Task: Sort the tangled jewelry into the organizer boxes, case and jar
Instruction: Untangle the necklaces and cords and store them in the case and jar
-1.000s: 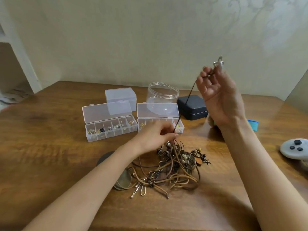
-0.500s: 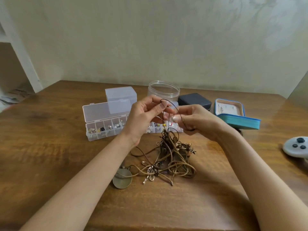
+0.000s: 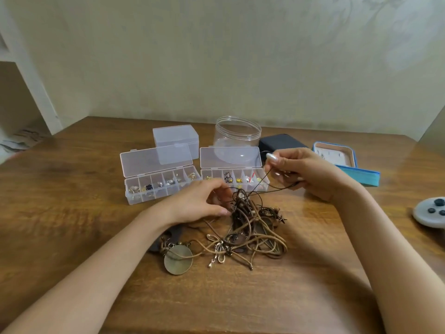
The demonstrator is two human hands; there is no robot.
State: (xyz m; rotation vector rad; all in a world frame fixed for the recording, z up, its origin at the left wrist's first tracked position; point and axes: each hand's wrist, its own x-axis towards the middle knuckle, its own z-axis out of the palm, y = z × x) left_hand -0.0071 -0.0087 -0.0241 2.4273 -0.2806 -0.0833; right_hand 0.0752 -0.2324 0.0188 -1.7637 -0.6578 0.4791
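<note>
A tangle of brown cord necklaces [image 3: 250,227] with charms and a round brass pendant [image 3: 178,260] lies on the wooden table [image 3: 72,213]. My right hand [image 3: 301,172] pinches a thin black cord [image 3: 265,186] that runs down into the tangle. My left hand [image 3: 204,201] reaches into the pile's left side, fingers curled at the cords. Behind stand two open compartment organizer boxes [image 3: 159,186] [image 3: 236,179] holding small pieces, a clear jar [image 3: 237,133], a dark case [image 3: 279,143] and an open blue case [image 3: 344,162].
A closed clear box [image 3: 175,137] stands behind the left organizer. A grey controller [image 3: 431,212] lies at the right table edge. A white shelf unit [image 3: 24,92] stands at the far left, the wall runs along the back.
My right hand came down from high up with the cord. Both hands met above the pile, then parted: left dropped onto the tangle, right drew the black cord to the right.
</note>
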